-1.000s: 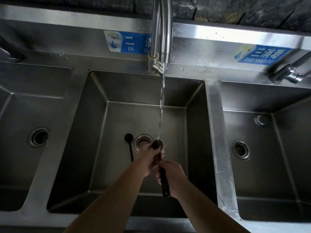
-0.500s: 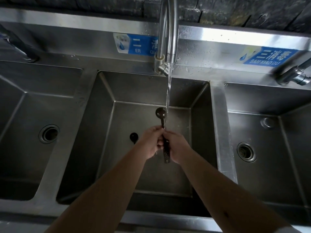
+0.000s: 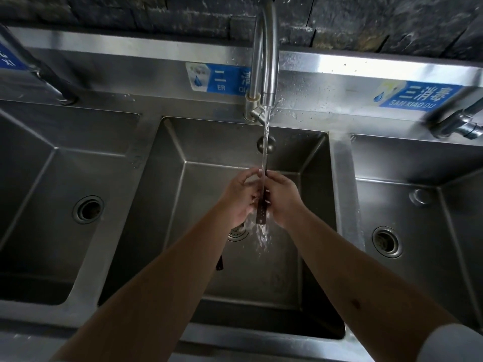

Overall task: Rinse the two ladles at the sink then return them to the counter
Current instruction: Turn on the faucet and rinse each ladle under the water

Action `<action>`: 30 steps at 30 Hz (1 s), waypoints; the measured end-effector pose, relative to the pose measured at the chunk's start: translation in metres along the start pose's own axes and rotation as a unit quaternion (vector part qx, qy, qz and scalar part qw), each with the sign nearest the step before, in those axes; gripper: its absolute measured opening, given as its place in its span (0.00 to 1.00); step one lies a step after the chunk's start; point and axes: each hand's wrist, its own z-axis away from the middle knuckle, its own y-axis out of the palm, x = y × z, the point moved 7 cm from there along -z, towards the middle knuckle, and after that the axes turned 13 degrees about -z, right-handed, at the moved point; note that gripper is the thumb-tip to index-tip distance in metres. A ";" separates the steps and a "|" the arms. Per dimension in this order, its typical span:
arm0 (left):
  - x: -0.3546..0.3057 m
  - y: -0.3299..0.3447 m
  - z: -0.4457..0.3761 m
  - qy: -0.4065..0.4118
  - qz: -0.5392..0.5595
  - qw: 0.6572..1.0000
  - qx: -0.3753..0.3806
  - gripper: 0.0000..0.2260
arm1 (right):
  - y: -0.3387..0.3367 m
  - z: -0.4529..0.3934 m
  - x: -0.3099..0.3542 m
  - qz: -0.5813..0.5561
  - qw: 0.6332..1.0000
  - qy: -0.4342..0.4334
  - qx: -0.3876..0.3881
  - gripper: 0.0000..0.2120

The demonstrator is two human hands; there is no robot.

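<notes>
Rising toward twelve o'clock, the dark long-handled ladle (image 3: 262,205) now takes water on its handle; left hand (image 3: 241,195) and right hand (image 3: 283,198) grip it. Second dark ladle (image 3: 220,263) waits in the steel sink (image 3: 337,194).

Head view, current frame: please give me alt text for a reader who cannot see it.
Both hands, left hand and right hand, hold a dark ladle upright under the running faucet over the middle sink basin. A second ladle's handle peeks out below the left forearm, lying in the basin.
</notes>
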 end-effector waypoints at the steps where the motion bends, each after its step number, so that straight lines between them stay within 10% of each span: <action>1: 0.007 0.002 0.002 -0.011 -0.003 1.000 0.004 0.13 | -0.008 0.004 -0.001 0.040 0.999 -0.019 -0.015 0.08; 5: 0.044 0.008 0.018 -0.078 -0.030 0.996 -0.019 0.07 | -0.042 0.022 -0.025 0.230 0.968 -0.042 -0.090 0.08; 19: 0.137 0.038 0.064 -0.236 -0.039 0.970 -0.032 0.03 | -0.095 0.094 -0.086 0.323 0.928 -0.001 -0.185 0.07; 30: 0.098 0.097 0.079 -0.173 -0.083 0.975 0.114 0.07 | -0.116 0.151 -0.043 0.155 0.958 -0.063 -0.234 0.09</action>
